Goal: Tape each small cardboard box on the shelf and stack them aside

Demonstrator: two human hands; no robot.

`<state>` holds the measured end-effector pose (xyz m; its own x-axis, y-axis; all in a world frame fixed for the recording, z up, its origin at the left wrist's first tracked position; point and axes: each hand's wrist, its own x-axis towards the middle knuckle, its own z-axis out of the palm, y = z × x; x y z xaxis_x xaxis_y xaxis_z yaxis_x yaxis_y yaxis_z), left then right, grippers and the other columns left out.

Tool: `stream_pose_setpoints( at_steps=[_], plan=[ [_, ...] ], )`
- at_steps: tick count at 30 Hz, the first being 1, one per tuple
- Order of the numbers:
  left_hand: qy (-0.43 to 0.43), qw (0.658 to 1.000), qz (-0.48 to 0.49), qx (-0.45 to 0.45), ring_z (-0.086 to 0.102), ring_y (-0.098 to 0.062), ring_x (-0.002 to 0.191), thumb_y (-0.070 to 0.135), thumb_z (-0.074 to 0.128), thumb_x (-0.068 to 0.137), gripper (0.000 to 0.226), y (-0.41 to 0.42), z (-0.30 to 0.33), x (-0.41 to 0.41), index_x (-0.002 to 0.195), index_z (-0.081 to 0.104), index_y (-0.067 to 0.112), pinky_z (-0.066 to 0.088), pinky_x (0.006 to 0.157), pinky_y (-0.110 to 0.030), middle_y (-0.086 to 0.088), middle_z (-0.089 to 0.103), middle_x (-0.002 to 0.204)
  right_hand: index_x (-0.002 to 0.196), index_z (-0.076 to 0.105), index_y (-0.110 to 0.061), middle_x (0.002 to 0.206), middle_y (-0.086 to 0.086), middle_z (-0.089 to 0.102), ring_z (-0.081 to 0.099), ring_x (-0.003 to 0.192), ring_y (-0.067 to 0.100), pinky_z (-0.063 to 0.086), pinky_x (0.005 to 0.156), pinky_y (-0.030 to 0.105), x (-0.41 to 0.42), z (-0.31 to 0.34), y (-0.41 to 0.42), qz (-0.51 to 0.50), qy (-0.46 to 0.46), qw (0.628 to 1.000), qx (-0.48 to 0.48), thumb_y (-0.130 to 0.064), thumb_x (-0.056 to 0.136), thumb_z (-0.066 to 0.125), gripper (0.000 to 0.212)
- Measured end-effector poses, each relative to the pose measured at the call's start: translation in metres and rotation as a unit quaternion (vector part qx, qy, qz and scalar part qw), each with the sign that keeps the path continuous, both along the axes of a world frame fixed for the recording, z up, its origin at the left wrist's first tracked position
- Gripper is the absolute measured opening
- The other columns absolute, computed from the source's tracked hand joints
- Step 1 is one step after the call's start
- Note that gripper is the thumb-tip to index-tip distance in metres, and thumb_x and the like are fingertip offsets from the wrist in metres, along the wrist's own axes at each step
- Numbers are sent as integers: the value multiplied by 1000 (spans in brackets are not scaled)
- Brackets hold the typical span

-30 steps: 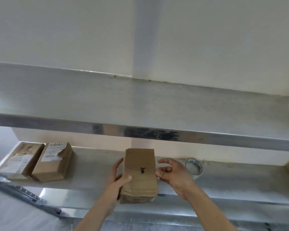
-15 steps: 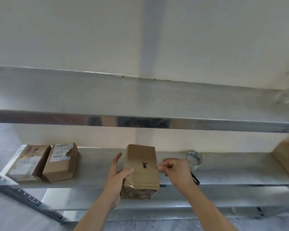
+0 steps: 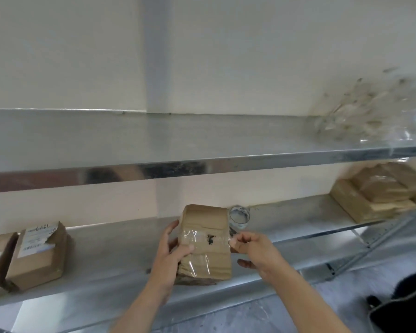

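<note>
A metal shelf [image 3: 120, 251] carries a stack of taped boxes [image 3: 380, 195] at its right end and two labelled boxes [image 3: 37, 253] at its left. Mid-shelf lies the small cardboard box [image 3: 205, 239], clear tape across its top. The left hand [image 3: 168, 258] grips its left edge; the right hand [image 3: 252, 248] pinches tape at its right edge. A tape roll [image 3: 239, 216] sits just behind.

The shelf [image 3: 111, 255] at lower left is dull brushed metal, its upper edge strip [image 3: 202, 165] mirror-bright. The centre box [image 3: 205, 241] is matt brown cardboard under glossy clear tape; the left box [image 3: 37, 255] carries a torn paper label.
</note>
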<state>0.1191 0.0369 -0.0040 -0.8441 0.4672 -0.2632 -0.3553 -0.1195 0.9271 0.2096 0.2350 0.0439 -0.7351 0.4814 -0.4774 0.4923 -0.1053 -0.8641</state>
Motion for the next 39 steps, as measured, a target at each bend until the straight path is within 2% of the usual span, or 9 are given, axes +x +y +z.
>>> stream_pose_setpoints(
  at_steps=[7, 12, 17, 19, 22, 27, 30, 35, 39],
  plan=[
    [5, 1000, -28, -2, 71, -31, 101, 1, 64, 89, 61, 112, 6, 71, 136, 49, 37, 58, 71, -37, -8, 69, 120, 97, 66, 5, 91, 14, 77, 74, 78, 24, 57, 65, 31, 86, 6, 83, -99, 54, 988, -108, -8, 101, 56, 17],
    [-12, 998, -69, 4, 71, -28, 96, -1, 60, 91, 56, 234, 17, 150, 137, 49, 30, 56, 69, -36, -7, 69, 118, 72, 61, -5, 64, 6, 66, 59, 50, 11, 49, 53, 22, 185, 8, 174, -202, 113, 970, -70, -13, 96, 67, 26],
    [-23, 996, -86, 32, 70, -26, 95, 10, 59, 96, 45, 353, 33, 218, 135, 48, 30, 59, 70, -40, -9, 67, 117, 118, 62, -39, 101, -1, 74, 69, 87, 8, 59, 81, 30, 257, 8, 261, -242, 147, 957, 66, -35, 98, 63, 21],
    [8, 997, -74, -2, 65, -25, 112, 40, 68, 92, 45, 391, 33, 234, 133, 50, 37, 56, 90, -48, -6, 62, 128, 120, 60, -50, 108, -12, 72, 66, 101, 1, 55, 93, 28, 275, 15, 288, -212, 162, 958, 106, -36, 101, 56, 24],
    [68, 992, -86, -64, 53, -24, 131, 77, 70, 70, 70, 438, 15, 242, 132, 52, 49, 41, 110, -58, -2, 52, 140, 121, 60, -49, 103, -22, 72, 64, 98, -9, 52, 89, 16, 294, 27, 322, -203, 174, 956, 124, -35, 103, 53, 24],
    [194, 967, -132, -95, 56, -23, 119, 58, 33, 90, 45, 498, 45, 263, 122, 61, 43, 46, 103, -58, 2, 63, 120, 102, 61, -56, 96, -22, 73, 66, 93, 4, 50, 76, 10, 303, 37, 379, -194, 160, 956, 152, -32, 105, 50, 27],
    [219, 964, -135, -70, 53, -19, 117, 54, 30, 93, 36, 536, 55, 265, 113, 60, 48, 44, 103, -51, 12, 63, 112, 118, 58, -52, 105, -34, 68, 63, 100, -10, 47, 82, 8, 302, 40, 417, -200, 157, 951, 178, -35, 104, 50, 23],
    [202, 959, -197, 31, 61, -10, 118, 52, 41, 94, 38, 612, 76, 260, 129, 56, 46, 47, 103, -44, 15, 68, 121, 148, 38, -45, 136, -19, 58, 57, 122, 4, 48, 107, 41, 294, 51, 494, -255, 121, 935, 216, -61, 91, 54, 61],
    [198, 949, -244, 36, 58, 1, 120, 60, 36, 89, 43, 666, 89, 247, 125, 58, 51, 42, 111, -41, 27, 66, 123, 151, 28, -47, 142, -14, 51, 51, 129, 10, 42, 111, 44, 291, 70, 557, -299, 130, 920, 219, -53, 97, 53, 60]
  ],
)
